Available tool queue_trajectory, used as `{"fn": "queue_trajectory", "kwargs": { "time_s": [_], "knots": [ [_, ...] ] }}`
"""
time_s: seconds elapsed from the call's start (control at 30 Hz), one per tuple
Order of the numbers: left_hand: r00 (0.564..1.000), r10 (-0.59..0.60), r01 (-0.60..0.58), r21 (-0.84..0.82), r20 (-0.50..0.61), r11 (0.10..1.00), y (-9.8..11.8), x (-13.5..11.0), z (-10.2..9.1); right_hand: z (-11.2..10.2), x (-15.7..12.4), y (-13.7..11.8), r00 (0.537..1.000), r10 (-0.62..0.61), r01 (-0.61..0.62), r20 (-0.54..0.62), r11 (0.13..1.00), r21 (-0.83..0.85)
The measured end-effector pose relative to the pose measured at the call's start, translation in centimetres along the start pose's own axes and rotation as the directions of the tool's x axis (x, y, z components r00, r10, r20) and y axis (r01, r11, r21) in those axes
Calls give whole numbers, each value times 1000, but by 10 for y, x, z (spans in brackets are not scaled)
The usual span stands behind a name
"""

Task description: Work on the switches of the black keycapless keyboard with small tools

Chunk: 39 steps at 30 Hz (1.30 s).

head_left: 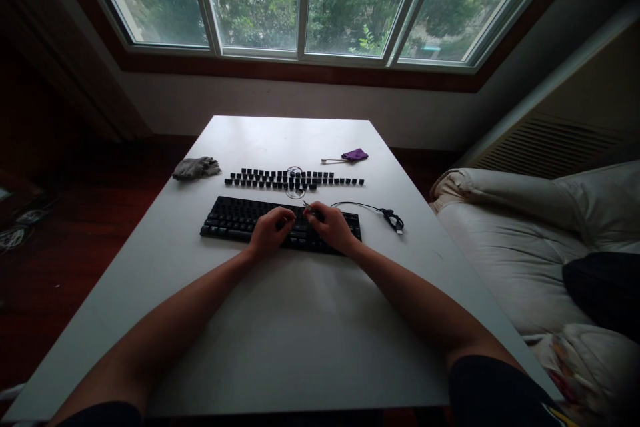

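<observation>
A black keyboard (230, 217) lies across the white table in front of me. My left hand (271, 230) rests over its middle, fingers curled together; what they hold, if anything, is hidden. My right hand (331, 225) is over the keyboard's right part, closed on a small thin metal tool (307, 205) whose tip points up and left. Its exact kind is too small to make out. Behind the keyboard stand several loose black keycaps (270, 180) in rough rows. The keyboard's coiled black cable (391, 217) ends in a USB plug to the right.
A grey cloth (196, 168) lies at the table's left edge. Toward the back right are a purple cloth or pouch (355, 155) and a thin light stick (333, 161). A white sofa (510, 247) stands right of the table (300, 347), and a window is beyond it.
</observation>
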<state>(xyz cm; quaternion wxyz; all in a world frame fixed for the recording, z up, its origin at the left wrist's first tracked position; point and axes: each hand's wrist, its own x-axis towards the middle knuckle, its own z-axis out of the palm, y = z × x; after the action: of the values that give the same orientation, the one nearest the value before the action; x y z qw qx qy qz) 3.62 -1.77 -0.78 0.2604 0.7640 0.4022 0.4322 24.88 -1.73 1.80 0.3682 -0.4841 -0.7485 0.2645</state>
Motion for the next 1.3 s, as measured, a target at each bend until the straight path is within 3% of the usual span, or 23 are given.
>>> {"fn": "queue_trajectory", "kwargs": {
  "time_s": [0.1,0.2,0.3,0.4,0.63,0.87,1.0,1.1,1.2,1.3],
  "knots": [
    [999,28,-30,63,30,998,1,-1,0,-13,8,5,999,43,-42,21,998,-51],
    [994,74,-85,149,78,985,1,-3,2,-28,15,8,979,52,-29,195,992,-120],
    [988,115,-136,215,107,967,-1,-3,3,-38,15,10,908,36,33,417,987,-157],
    [984,132,-158,250,117,955,-3,-3,4,-39,12,11,849,11,99,527,979,-180],
    [991,122,-131,366,45,921,-7,-2,3,-35,9,12,857,-61,153,511,978,-141],
    [993,106,-119,377,56,918,-7,-2,4,-31,8,8,861,-99,187,499,974,-129],
    [993,108,-116,372,43,921,-6,-2,4,-34,10,5,851,-66,77,522,997,-1],
    [991,118,-132,364,59,922,-5,-2,3,-34,12,1,880,-65,-11,471,988,156],
    [984,159,-179,352,85,919,-1,-3,3,-29,12,-4,925,-22,-104,379,945,310],
    [977,198,-212,329,76,920,2,-4,3,-21,9,-7,928,86,-246,364,873,421]
  ]
}}
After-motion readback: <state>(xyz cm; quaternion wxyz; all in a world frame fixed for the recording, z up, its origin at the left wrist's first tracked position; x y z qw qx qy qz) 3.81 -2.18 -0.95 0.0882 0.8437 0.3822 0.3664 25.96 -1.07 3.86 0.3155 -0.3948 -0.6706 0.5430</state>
